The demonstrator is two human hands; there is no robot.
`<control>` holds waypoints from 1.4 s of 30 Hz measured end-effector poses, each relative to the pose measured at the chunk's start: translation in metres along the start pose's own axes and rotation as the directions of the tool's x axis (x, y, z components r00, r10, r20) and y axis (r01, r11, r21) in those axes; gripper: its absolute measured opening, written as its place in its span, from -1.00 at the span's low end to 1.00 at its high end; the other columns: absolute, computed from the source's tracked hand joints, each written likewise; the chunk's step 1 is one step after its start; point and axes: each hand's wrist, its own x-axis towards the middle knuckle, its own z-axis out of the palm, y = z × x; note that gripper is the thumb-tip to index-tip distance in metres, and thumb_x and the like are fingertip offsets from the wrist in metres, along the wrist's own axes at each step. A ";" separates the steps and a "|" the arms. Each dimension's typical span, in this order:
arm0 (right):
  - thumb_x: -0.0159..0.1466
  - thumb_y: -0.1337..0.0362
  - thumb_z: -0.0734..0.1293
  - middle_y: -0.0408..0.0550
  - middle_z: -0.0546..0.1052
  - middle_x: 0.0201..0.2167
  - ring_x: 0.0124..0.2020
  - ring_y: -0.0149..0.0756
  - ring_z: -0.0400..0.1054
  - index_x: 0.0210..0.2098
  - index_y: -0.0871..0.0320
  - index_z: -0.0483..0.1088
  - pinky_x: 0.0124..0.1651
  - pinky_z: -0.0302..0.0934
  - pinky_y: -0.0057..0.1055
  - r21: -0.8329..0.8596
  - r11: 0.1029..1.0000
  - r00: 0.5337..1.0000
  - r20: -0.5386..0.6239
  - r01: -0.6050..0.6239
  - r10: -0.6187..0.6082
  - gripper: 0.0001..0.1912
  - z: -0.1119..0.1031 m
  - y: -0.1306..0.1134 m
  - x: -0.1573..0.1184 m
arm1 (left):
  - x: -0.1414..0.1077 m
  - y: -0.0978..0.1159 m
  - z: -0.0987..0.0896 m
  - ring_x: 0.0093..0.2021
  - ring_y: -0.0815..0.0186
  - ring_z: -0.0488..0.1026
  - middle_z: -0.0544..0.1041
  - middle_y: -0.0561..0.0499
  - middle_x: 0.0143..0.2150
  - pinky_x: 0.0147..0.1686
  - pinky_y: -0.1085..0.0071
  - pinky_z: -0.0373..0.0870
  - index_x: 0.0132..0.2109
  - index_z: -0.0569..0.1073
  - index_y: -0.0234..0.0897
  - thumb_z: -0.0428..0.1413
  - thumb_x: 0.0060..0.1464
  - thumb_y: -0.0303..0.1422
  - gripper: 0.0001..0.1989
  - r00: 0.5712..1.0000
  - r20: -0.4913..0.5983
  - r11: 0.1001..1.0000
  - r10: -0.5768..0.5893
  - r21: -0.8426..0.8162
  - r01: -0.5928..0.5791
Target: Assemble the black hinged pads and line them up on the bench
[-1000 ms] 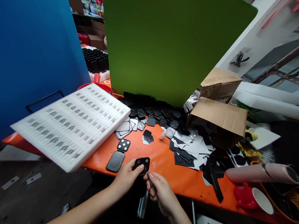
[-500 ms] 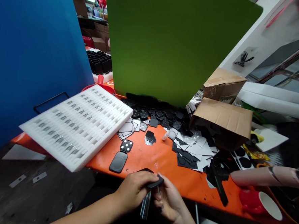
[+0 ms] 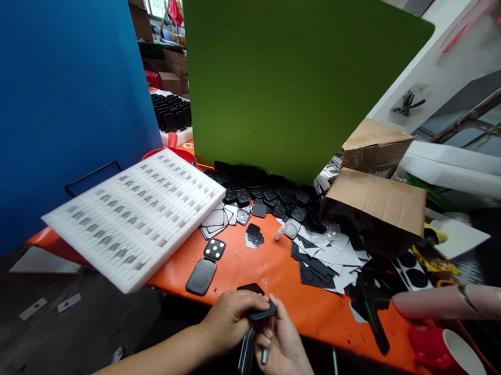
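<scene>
At the table's front edge, my left hand (image 3: 228,317) grips a black hinged pad (image 3: 263,313), its thumb and fingers closed on the flat panel. My right hand (image 3: 283,345) is closed beside it, touching the pad's right side. A slim metal rod (image 3: 264,355) sticks out below the right fingers; its other end is hidden by the hand. Another dark panel (image 3: 250,287) shows just behind my left hand; I cannot tell whether it joins the held pad. Left of the hands lies an unfolded black pad (image 3: 201,276) with a five-dot panel (image 3: 215,249).
A white foam tray (image 3: 133,220) with slots overhangs the table's left edge. Black pads (image 3: 271,195) are heaped at the back, before a green partition (image 3: 282,87). White and black sheets (image 3: 331,257), an open carton (image 3: 377,198), a pink tumbler (image 3: 447,301) and a red mug (image 3: 431,345) stand right.
The view has shifted slightly. Both hands stay together at the black pad, while the metal rod in my right hand now points lower and shows its end more clearly.
</scene>
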 end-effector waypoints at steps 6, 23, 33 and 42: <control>0.15 0.09 0.25 -0.30 0.20 -0.71 -0.77 -0.65 -0.09 -0.41 0.18 0.31 -0.75 -0.24 -0.68 -0.173 0.979 0.984 0.159 0.112 -0.085 -0.74 -0.012 -0.010 0.007 | 0.015 -0.018 -0.008 -0.25 0.27 0.42 0.49 -0.03 -0.28 -0.23 0.38 0.32 -0.20 0.40 -0.28 0.00 0.04 -0.38 -0.83 0.960 -0.175 0.972 -0.219 -0.127 0.198; 0.16 0.09 0.23 -0.24 0.26 -0.60 -0.75 -0.68 -0.07 -0.43 0.21 0.24 -0.74 -0.33 -0.67 -0.507 0.812 0.957 0.183 0.288 -0.225 -0.73 0.001 -0.013 -0.001 | 0.014 0.004 -0.012 -0.28 0.30 0.44 0.52 0.00 -0.35 -0.19 0.38 0.31 -0.16 0.42 -0.23 -0.03 0.07 -0.41 -0.80 0.994 -0.016 0.993 -0.110 -0.046 0.109; 0.16 0.20 0.23 -0.30 0.17 -0.79 -0.79 -0.61 -0.03 -0.51 0.23 0.26 -0.75 -0.21 -0.66 -0.148 0.989 0.995 0.098 0.012 0.002 -0.78 0.008 -0.020 -0.001 | 0.011 -0.002 -0.005 -0.08 0.25 0.39 0.49 -0.02 -0.14 -0.05 0.31 0.29 -0.18 0.45 -0.18 0.01 0.03 -0.43 -0.80 1.000 -0.028 0.999 0.007 -0.031 -0.008; 0.13 0.03 0.23 -0.32 0.14 -0.71 -0.76 -0.63 -0.10 -0.46 0.19 0.25 -0.71 -0.27 -0.64 -0.352 0.875 0.943 0.154 0.331 -0.295 -0.69 -0.015 -0.045 0.018 | 0.050 -0.061 -0.025 -0.09 0.23 0.37 0.41 -0.09 -0.07 -0.15 0.33 0.32 0.02 0.23 -0.26 -0.03 0.02 -0.39 -0.64 0.942 -0.254 0.940 -0.218 0.203 0.273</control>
